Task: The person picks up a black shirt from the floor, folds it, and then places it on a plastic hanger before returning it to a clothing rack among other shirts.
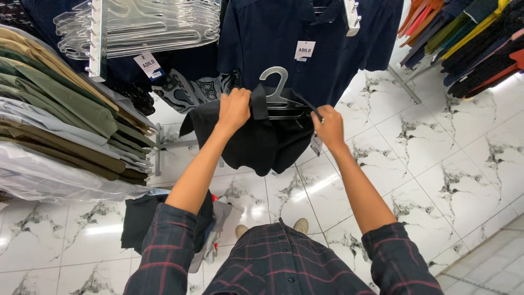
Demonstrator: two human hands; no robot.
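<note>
Hanger (277, 90) and black shirt (256, 142) sit straight out in front of me at arm's length, between my two hands, above the marble floor (464, 164). The hanger's bar runs left to right across my view, hook pointing up and away toward the navy shirt (284, 33) hanging on the rack behind it.

My left hand (233, 109) is clenched on the hanger's left shoulder, with a fold of black cloth bunched under the fingers. My right hand (329, 127) is closed in a pinch at the hanger's right end, on the edge of the shirt there; a small tag (315, 145) dangles just below it. Both hands are about equally near, one at each end of the bar, so the shirt's weight hangs down between them.

To my left lie stacked folded shirts (60, 109) on a shelf, with clear empty hangers (142, 27) on a rail above. Over my left forearm more dark clothing (142, 218) is draped.
</note>
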